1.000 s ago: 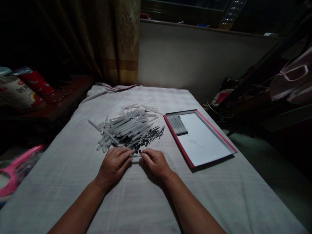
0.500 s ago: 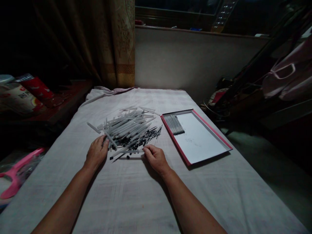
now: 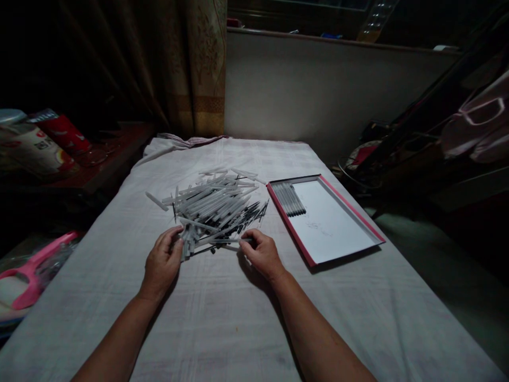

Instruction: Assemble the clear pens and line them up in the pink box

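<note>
A heap of clear pen barrels (image 3: pixel 217 204) lies mid-table, with dark refills (image 3: pixel 254 211) along its right side. My right hand (image 3: pixel 263 255) pinches the end of a slim clear pen barrel (image 3: pixel 225 241), which points left across the heap's near edge. Curled at the near left of the heap is my left hand (image 3: pixel 162 261), thumb and fingers close together beside a cluster of short, clear greyish pieces (image 3: pixel 190 239); what it grips, if anything, I cannot make out. In a shallow red-edged box lid (image 3: pixel 292 228), several pens (image 3: pixel 289 200) lie side by side, dark ends toward me.
A white cloth (image 3: pixel 222 318) covers the table. To the left are a pink-handled item (image 3: pixel 32 268) and a side table with a jar (image 3: pixel 37 151) and a red packet (image 3: pixel 66 132). A curtain (image 3: pixel 204 69) and wall stand behind; dark clutter lies to the right.
My left hand has moved right against the heap, and the cluster of short clear pieces now shows beside it. My right hand still pinches the barrel. The view has shifted slightly.
</note>
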`<state>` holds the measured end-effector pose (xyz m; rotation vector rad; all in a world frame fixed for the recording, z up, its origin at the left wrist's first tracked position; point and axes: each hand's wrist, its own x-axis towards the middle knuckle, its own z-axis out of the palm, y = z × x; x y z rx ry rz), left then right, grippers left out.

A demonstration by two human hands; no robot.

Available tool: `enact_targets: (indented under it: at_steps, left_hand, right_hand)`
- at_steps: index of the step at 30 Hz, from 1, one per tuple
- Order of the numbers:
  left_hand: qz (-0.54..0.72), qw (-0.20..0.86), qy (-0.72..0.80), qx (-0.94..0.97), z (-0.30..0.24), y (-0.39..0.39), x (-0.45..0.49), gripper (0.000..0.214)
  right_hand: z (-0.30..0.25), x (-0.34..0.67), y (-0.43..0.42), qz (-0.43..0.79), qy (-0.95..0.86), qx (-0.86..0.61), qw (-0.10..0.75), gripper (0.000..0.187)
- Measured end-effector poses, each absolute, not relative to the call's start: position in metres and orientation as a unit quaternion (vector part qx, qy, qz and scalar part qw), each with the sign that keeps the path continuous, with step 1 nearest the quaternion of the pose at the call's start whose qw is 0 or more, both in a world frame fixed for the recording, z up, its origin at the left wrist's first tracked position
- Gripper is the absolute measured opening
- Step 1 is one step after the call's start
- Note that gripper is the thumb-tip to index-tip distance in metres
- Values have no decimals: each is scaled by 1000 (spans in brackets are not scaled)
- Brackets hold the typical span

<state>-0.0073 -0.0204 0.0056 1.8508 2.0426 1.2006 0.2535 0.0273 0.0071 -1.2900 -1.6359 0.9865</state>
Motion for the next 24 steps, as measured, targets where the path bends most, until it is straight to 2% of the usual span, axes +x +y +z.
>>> enact_targets:
  at_steps: [4, 8, 13, 24]
  left_hand:
    - [364, -2, 657, 661, 10, -20, -10, 28]
    - [288, -53, 636, 714, 18, -15, -9, 34]
    - [194, -62, 619, 759, 31, -3, -11, 38]
    - [130, -67, 490, 859, 47, 15, -14, 33]
  right_hand:
    - [9, 254, 27, 382, -655, -518, 396, 16]
    - [7, 253, 27, 391, -652, -515, 396, 23]
    - [4, 253, 28, 378, -667, -489, 416, 23]
    - [3, 254, 29, 360, -693, -476, 405, 21]
